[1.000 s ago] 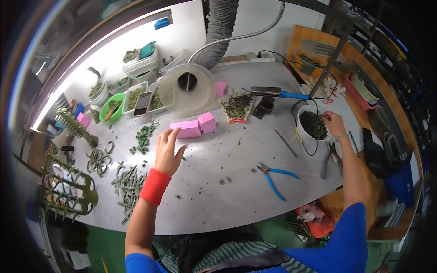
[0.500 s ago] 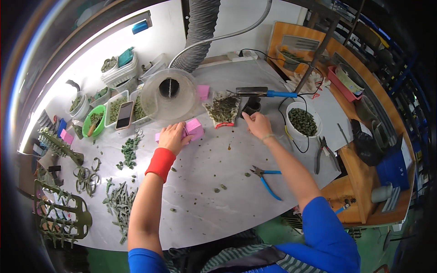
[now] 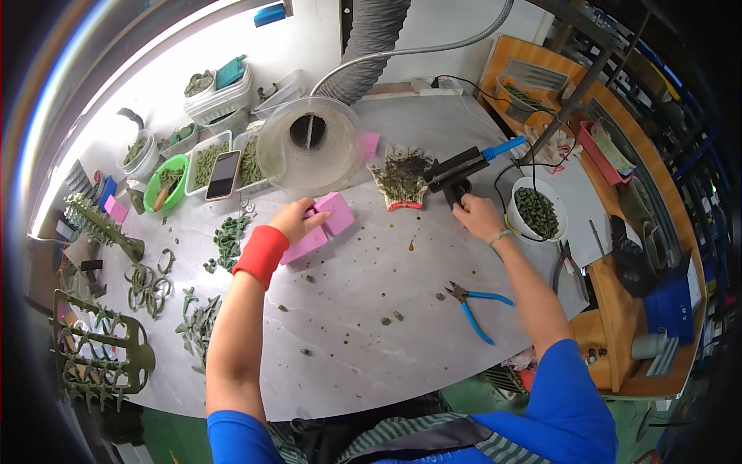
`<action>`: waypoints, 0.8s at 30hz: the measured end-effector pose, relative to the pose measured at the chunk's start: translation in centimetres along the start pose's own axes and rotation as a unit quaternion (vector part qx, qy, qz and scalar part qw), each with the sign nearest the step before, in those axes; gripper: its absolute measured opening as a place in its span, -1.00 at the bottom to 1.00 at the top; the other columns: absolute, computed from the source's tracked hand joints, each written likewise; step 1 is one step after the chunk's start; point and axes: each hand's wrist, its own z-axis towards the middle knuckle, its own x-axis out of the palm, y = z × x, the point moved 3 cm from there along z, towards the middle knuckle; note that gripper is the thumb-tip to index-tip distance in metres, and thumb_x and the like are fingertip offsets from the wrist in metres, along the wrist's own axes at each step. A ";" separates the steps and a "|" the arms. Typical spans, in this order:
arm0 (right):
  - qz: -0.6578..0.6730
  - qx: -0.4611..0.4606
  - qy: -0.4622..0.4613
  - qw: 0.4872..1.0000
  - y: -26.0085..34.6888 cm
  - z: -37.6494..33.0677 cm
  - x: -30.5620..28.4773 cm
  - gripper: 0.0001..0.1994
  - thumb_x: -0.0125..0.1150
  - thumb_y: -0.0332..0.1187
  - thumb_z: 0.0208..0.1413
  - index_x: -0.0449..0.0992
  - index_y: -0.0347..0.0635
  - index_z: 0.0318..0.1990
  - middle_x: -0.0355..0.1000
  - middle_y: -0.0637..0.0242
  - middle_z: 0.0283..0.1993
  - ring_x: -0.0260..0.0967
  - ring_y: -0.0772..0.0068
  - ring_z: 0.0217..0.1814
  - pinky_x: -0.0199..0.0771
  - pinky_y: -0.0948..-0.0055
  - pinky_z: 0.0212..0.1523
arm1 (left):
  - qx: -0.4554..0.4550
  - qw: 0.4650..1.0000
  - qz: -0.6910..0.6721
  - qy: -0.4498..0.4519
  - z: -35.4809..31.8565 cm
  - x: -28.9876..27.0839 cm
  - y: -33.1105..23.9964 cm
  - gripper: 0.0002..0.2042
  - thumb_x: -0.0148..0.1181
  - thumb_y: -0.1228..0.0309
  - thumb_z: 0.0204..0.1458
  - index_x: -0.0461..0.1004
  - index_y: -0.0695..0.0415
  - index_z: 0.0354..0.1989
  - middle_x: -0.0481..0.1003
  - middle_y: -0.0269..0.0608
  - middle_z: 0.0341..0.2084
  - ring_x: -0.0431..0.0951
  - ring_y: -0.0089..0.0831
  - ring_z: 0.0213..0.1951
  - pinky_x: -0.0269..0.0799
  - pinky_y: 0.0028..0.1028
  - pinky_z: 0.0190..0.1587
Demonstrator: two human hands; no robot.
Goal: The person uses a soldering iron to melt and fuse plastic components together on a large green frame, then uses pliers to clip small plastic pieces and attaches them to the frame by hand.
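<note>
My left hand (image 3: 295, 220), above a red wristband, has its fingers around the edge of a pink foam-like block (image 3: 338, 213). A second pink block (image 3: 306, 245) lies just below that hand. My right hand (image 3: 479, 216) is closed on a dark stand (image 3: 457, 191), its fingertips partly hidden. Over this stand lies a hot-iron-like tool (image 3: 457, 170) with a thick black barrel and a blue handle, tilted up to the right. Between the hands a stained work glove (image 3: 403, 178) lies flat, its cuff edged in red.
A clear funnel hood (image 3: 272, 158) on a grey duct stands behind my left hand. Right of my right hand is a white bowl (image 3: 560, 224) of green pieces. Blue-handled cutters (image 3: 479, 317) lie nearer me. Tubs, a phone (image 3: 223, 176) and loose green parts (image 3: 199, 329) fill the left.
My right hand has shifted the dark stand, and the tool has swung from level to tilted up rightward. My left hand has turned on the pink blocks, which now sit at a different angle. The view has shifted.
</note>
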 end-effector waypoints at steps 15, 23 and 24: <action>-0.065 -0.174 0.174 0.967 0.4 -5.8 -2.1 -0.71 0.19 -0.20 0.10 0.51 -0.31 -0.35 0.47 -0.09 -0.47 0.45 -0.17 -0.39 0.43 0.03 -0.34 | 0.240 0.943 0.095 -0.209 0.4 3.0 -7.0 -0.75 0.23 0.33 0.12 0.56 0.12 -0.05 0.53 -0.09 -0.13 0.45 -0.06 -0.02 0.38 -0.22 0.05; 0.088 -0.036 0.102 0.990 0.3 -3.2 -6.7 -0.64 0.12 -0.11 0.29 0.47 -0.27 -0.34 0.48 0.23 -0.50 0.38 0.37 -0.49 0.36 0.33 -0.41 | 0.244 0.963 -0.100 -0.056 4.2 5.2 -15.4 -0.80 0.15 0.46 0.19 0.55 0.18 -0.05 0.58 -0.09 -0.15 0.58 -0.19 -0.12 0.47 -0.32 -0.03; 0.182 0.000 0.037 0.983 0.3 -1.5 -7.2 -0.64 0.13 -0.09 0.30 0.47 -0.23 -0.35 0.45 0.33 -0.48 0.31 0.49 -0.48 0.32 0.42 -0.42 | 0.241 0.964 -0.099 -0.051 4.4 5.2 -15.2 -0.80 0.15 0.46 0.19 0.55 0.18 -0.05 0.58 -0.09 -0.15 0.58 -0.19 -0.12 0.47 -0.32 -0.03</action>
